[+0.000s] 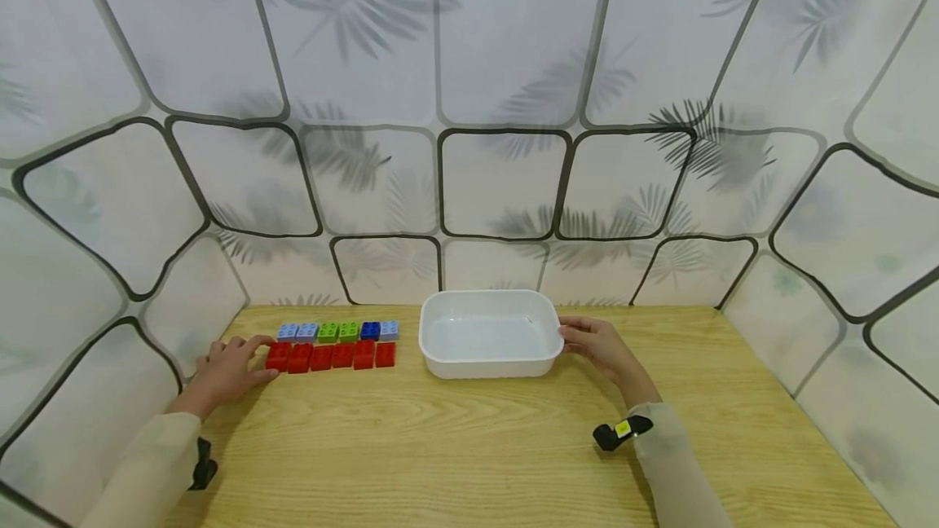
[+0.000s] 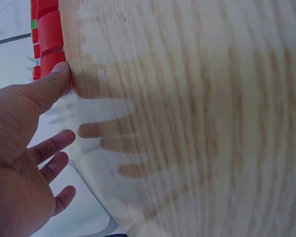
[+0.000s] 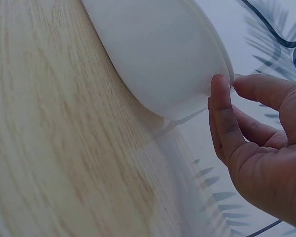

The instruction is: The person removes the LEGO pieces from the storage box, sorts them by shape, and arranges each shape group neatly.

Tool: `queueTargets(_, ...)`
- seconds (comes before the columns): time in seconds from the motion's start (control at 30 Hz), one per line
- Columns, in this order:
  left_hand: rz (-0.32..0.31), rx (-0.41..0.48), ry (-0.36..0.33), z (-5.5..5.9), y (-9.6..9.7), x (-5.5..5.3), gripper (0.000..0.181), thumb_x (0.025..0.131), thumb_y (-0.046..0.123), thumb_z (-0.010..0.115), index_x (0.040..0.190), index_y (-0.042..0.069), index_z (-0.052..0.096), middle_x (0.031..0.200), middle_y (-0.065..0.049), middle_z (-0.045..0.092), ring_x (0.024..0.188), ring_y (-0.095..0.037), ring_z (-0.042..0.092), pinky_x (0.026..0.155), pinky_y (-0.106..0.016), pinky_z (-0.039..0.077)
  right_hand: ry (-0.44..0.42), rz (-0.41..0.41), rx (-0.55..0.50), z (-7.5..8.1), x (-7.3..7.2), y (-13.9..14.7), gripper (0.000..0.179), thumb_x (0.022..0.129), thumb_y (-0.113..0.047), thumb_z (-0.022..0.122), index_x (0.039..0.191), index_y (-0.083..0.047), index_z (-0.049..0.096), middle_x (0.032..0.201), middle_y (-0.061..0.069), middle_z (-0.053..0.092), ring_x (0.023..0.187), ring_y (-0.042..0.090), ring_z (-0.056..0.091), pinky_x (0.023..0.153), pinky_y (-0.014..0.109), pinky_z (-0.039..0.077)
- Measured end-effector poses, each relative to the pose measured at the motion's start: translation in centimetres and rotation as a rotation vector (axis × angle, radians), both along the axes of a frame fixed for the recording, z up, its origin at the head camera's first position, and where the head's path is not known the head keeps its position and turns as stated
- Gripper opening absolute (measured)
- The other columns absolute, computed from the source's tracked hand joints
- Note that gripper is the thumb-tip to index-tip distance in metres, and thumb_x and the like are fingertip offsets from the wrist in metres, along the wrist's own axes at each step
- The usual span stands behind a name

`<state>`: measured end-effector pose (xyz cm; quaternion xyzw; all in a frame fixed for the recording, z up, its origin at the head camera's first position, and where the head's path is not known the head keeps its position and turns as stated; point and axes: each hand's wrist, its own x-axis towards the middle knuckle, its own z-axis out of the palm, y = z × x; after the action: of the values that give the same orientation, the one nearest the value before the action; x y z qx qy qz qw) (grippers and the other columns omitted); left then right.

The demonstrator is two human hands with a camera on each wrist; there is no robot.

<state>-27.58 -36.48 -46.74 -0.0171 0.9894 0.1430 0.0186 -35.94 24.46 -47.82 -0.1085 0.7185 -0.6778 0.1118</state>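
Observation:
Several red toy building bricks stand in a row on the table, left of centre. My left hand is at the row's left end, its thumb and index finger at the front and back of the leftmost red brick. In the left wrist view the thumb presses that brick's end, and the other fingers spread loosely. To the right sits a white rectangular basin. My right hand pinches its right rim; the right wrist view shows fingers on both sides of the rim.
Behind the red row runs a second row of bricks: light blue, green, dark blue and another light blue. A patterned curtain borders the wooden table at back and sides.

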Motion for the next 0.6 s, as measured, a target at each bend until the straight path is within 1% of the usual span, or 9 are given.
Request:
queueTargets(0.13, -0.003, 0.012, -0.010, 0.01, -0.09, -0.05, 0.065, 0.092, 0.039, 0.073, 0.141, 0.003, 0.047, 0.130, -0.041, 0.046, 0.113, -0.059, 0.036, 0.088, -0.069, 0.032, 0.005, 0.001, -0.003, -0.04, -0.04, 0.02, 0.054, 0.103, -0.011, 0.060, 0.144, 0.018, 0.042, 0.103, -0.010, 0.072, 0.089, 0.005, 0.071, 0.084, 0.026, 0.058)
queueTargets(0.33, -0.012, 0.033, -0.005, -0.18, -0.15, 0.06, 0.068, 0.092, 0.042, 0.073, 0.141, 0.003, 0.048, 0.133, -0.042, 0.043, 0.114, -0.060, 0.034, 0.088, -0.071, 0.031, 0.007, 0.000, -0.006, -0.21, -0.13, 0.19, 0.052, 0.103, -0.010, 0.059, 0.143, 0.019, 0.042, 0.101, -0.011, 0.072, 0.088, 0.005, 0.071, 0.081, 0.023, 0.058)
queueTargets(0.6, -0.027, 0.020, 0.004, 0.00, -0.14, -0.11, 0.068, 0.089, 0.040, 0.076, 0.139, 0.001, 0.051, 0.133, -0.042, 0.044, 0.115, -0.062, 0.036, 0.089, -0.074, 0.030, 0.016, 0.007, -0.011, -0.25, -0.11, 0.10, 0.052, 0.103, -0.010, 0.059, 0.143, 0.019, 0.042, 0.103, -0.010, 0.072, 0.089, 0.006, 0.071, 0.083, 0.025, 0.058)
